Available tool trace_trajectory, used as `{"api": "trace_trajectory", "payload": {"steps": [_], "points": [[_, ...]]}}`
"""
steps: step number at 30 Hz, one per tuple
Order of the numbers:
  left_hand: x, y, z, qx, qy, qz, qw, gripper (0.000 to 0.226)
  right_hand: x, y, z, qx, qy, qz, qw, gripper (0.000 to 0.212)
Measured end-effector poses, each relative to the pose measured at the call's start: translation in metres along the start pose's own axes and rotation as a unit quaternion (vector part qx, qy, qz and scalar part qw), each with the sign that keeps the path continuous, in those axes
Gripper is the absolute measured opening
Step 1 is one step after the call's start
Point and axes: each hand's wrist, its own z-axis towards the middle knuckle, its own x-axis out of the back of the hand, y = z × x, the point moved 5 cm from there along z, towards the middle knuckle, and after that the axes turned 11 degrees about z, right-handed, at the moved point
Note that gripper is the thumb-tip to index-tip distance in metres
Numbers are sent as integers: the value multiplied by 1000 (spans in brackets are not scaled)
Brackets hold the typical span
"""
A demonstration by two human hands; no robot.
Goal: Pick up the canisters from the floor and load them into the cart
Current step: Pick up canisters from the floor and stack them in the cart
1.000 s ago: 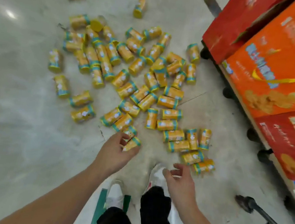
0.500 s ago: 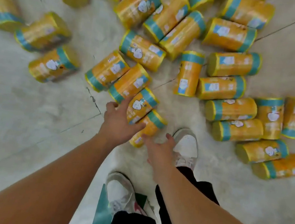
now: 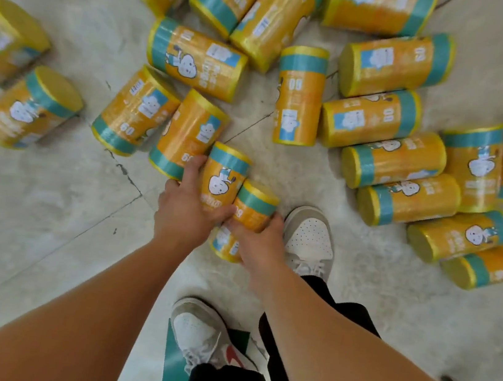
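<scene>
— Left hand [image 3: 187, 213] grasps one canister [image 3: 222, 180], right hand [image 3: 257, 243] another [image 3: 252, 210], low over the floor [image 3: 29, 223].
— Risky: side by side, they may knock and slip into the pile [image 3: 383, 118].

Bright, even overhead light, soft shadows under the canisters [image 3: 299, 95], wide-angle bending and blur toward the edges.

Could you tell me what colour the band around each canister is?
Teal, on an orange canister with yellow rims; head view.
</scene>
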Motion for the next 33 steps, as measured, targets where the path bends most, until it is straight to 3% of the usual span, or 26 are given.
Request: {"api": "trace_trajectory", "payload": {"steps": [10, 14, 19, 26, 33], "points": [[70, 54, -96, -25, -56, -201, 978, 78, 55, -61, -117, 60, -48, -12, 997, 73], [138, 96, -188, -78, -74, -239, 965, 74, 88, -102, -230, 136, -46, 18, 989, 65], [225, 161, -332, -179, -80, -234, 952, 64, 150, -146, -405, 238, -25, 64, 969, 71], [266, 267, -543, -315, -130, -205, 918, 57, 297, -170, -614, 360, 56, 109, 925, 65], [194, 369, -735, -432, -180, -160, 869, 56, 492, -133, -739, 411, 164, 143, 885, 63]]}}
